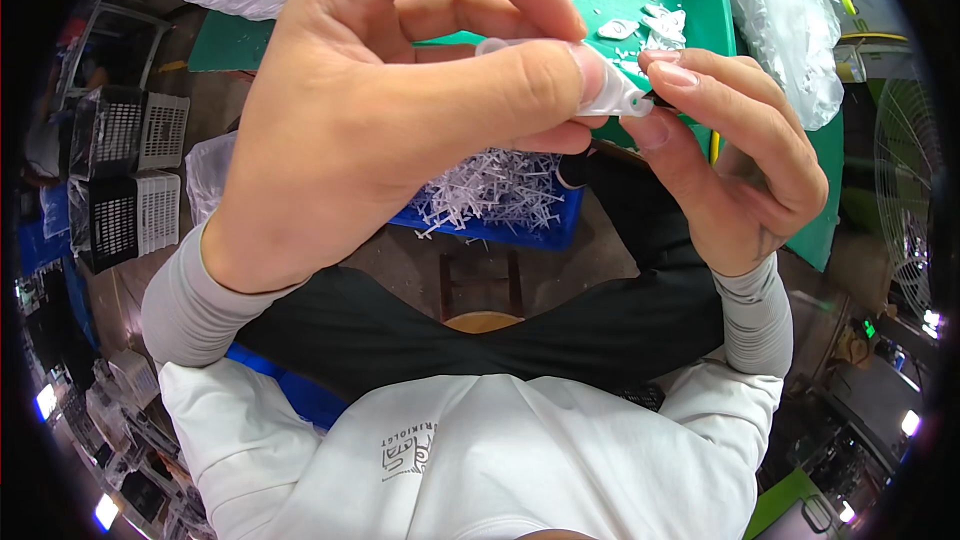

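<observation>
Up close in front of me, my left hand (350, 130) pinches a white, partly see-through plastic piece (612, 96) between thumb and fingers. Its narrow end, with a small hole, points right. My right hand (750, 165) is closed round a slim tool with a dark pointed tip (656, 98), which meets or nearly meets that narrow end. Most of the tool is hidden by the fingers. A yellow strip (714, 146) shows beside the right hand; whether it belongs to the tool I cannot tell. Behind the hands, similar white pieces (664, 24) lie in a green tray (722, 0).
Below my hands, a blue tray (560, 232) holds a heap of thin white plastic scraps (485, 190). Clear plastic bags (785, 35) flank the green tray. Stacked crates (110, 155) stand at left, a large fan (905, 180) at right. A stool (482, 321) shows between my legs.
</observation>
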### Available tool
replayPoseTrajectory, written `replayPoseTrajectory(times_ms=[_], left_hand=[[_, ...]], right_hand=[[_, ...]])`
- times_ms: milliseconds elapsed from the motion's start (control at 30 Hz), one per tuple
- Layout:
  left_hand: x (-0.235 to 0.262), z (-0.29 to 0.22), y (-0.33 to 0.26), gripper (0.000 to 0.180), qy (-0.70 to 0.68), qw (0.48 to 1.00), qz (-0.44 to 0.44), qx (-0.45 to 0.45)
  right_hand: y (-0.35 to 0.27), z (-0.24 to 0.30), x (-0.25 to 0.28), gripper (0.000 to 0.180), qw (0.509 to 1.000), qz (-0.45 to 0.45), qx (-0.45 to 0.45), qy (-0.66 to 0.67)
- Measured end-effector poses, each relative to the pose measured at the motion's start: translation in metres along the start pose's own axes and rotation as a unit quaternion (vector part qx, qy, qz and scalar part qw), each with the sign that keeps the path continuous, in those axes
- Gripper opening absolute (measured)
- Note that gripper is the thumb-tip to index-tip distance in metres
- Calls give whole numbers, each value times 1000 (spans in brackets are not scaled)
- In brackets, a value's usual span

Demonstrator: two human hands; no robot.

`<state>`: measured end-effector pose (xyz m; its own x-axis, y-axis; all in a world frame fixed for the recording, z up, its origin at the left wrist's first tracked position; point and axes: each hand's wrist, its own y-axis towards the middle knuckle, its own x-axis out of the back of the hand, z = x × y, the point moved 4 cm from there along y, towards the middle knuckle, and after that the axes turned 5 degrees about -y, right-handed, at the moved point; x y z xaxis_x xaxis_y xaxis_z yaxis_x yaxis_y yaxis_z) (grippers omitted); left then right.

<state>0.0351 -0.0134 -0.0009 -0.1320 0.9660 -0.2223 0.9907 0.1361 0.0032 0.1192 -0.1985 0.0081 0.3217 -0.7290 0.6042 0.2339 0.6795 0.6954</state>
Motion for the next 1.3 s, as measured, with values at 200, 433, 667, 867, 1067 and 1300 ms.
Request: replayPoseTrajectory(times_ms=[200, 433, 667, 867, 1067, 1300], left_hand=[[-6, 7, -3, 15, -77, 997, 8, 17], [-11, 11, -6, 15, -148, 987, 55, 15], [-11, 17, -5, 13, -125, 991, 37, 19], [-17, 1, -4, 10, -97, 995, 25, 8], [5, 10, 13, 10, -66, 997, 40, -8], [12, 4, 15, 11, 104, 990, 47, -87]], right_hand=[[-1, 0, 1, 32, 1000, -1, 0, -9], [-3, -2, 2, 29, 1000, -1, -18, -4], [-4, -1, -2, 28, 999, -28, -37, -5], [-1, -4, -3, 26, 999, -26, -45, 1], [-6, -12, -2, 26, 989, -51, -136, 16], [-5, -8, -18, 31, 955, 1, -264, 133]])
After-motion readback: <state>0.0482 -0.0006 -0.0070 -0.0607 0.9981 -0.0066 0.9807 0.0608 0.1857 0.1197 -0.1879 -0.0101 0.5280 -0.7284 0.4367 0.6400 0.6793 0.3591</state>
